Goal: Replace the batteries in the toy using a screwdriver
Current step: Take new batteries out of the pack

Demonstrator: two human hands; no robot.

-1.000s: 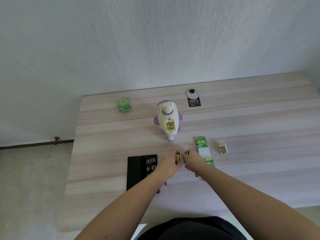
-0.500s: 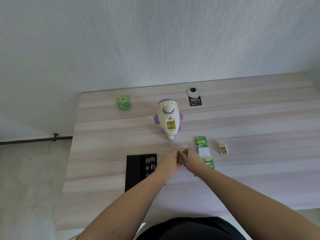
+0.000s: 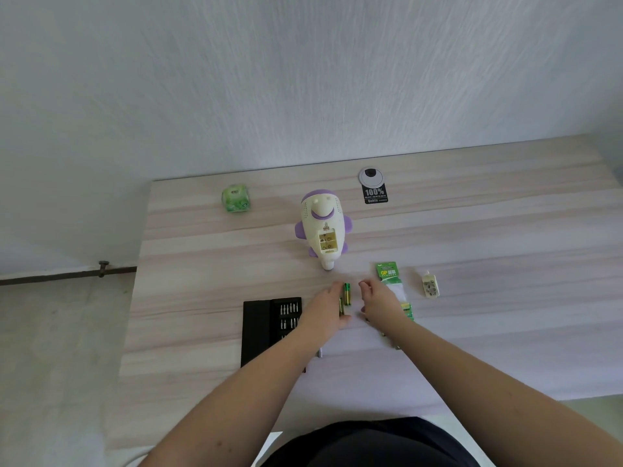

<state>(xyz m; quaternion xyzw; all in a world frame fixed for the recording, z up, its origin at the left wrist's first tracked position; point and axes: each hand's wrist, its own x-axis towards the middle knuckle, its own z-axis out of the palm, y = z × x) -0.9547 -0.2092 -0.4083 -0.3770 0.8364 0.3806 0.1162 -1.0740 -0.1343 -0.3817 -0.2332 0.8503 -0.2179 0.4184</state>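
The tabletop (image 3: 505, 230) is carrying the toy (image 3: 322, 227), which is lying with its battery compartment open. Nearer the person than the toy, the black screwdriver kit (image 3: 269, 326) is sitting open. Just right of it, the left hand (image 3: 328, 310) is gripping green batteries (image 3: 346, 294), while the right hand (image 3: 379, 299) is hovering with fingers loosely apart.

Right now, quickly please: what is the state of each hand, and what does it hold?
Left hand: closed on the green and yellow cylindrical batteries.
Right hand: fingers curled, empty as far as can be seen, beside the batteries.
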